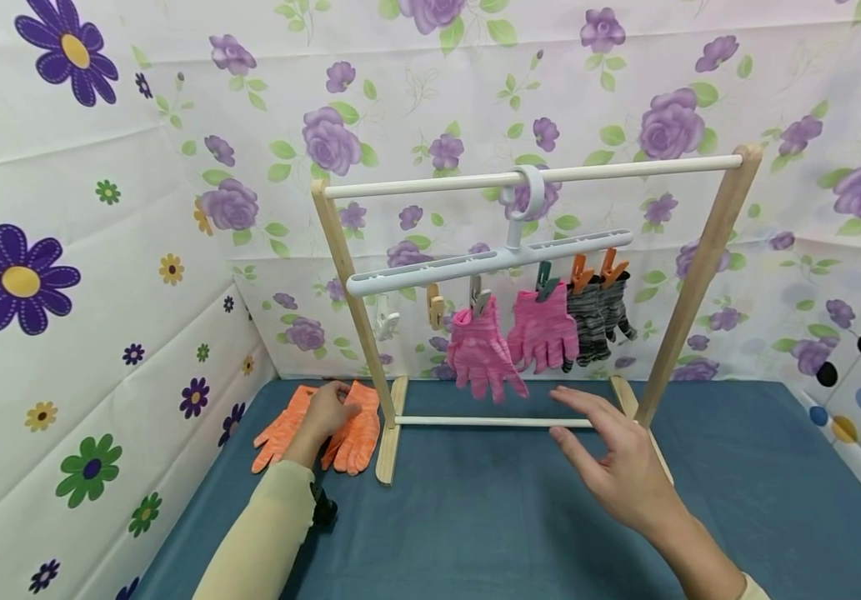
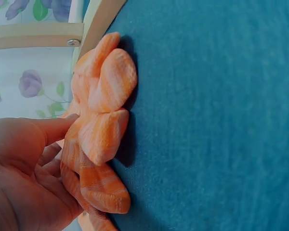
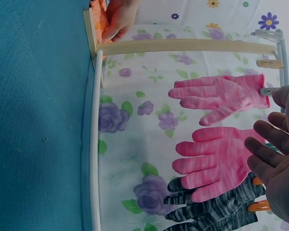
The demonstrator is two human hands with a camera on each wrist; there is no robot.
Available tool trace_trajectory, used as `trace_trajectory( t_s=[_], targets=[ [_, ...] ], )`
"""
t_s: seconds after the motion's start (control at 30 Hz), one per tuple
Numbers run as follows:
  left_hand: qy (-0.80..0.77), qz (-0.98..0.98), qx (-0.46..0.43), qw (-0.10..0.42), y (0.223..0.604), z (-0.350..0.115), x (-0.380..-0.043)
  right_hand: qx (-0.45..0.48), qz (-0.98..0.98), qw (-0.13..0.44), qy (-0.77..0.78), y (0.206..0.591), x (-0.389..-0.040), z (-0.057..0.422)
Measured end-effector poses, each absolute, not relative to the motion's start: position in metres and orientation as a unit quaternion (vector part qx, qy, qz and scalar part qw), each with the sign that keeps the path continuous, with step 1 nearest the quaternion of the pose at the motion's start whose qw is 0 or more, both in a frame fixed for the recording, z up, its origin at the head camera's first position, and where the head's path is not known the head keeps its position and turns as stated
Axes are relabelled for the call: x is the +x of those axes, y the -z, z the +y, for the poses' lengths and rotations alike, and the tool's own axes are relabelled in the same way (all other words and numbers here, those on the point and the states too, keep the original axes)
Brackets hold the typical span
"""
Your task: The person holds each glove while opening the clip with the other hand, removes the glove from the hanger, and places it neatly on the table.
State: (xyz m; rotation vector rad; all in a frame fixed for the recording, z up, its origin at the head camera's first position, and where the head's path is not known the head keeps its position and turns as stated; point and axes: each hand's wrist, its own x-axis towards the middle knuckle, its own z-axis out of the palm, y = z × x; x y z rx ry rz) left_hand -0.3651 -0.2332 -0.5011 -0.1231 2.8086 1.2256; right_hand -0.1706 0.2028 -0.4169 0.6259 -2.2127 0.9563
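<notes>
Two orange gloves (image 1: 356,435) lie on the table at the left, beside the foot of a wooden rack. My left hand (image 1: 327,410) is over their cuff ends and pinches orange glove fabric (image 2: 94,139) between thumb and curled fingers. Held out before the rack with its fingers spread, my right hand (image 1: 618,462) holds nothing. A white hanger (image 1: 490,262) hooks over the rack's top bar. From it hang two pink gloves (image 1: 481,350) and two black-grey gloves (image 1: 589,321), each by a clothespin.
Toward the hanger's left end, a white clothespin (image 1: 387,319) and a beige clothespin (image 1: 435,307) hold nothing. The wooden rack (image 1: 700,283) has a low white crossbar (image 1: 493,422) close over the blue tabletop (image 1: 460,517). Flowered cloth walls stand behind and at the left.
</notes>
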Motion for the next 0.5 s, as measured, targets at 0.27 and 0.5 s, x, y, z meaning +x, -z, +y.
trace_trajectory(
  t_s=[0.27,0.5],
  targets=[
    [-0.336,0.941,-0.046,-0.002,0.504,-0.228,-0.358,0.234,-0.844,0.32,-0.362,0.417,-0.171,0.202],
    [-0.291,0.955,-0.052,-0.039,0.505,-0.226,-0.353,0.23,-0.847,0.318,-0.359,0.416,-0.17,0.202]
  ],
)
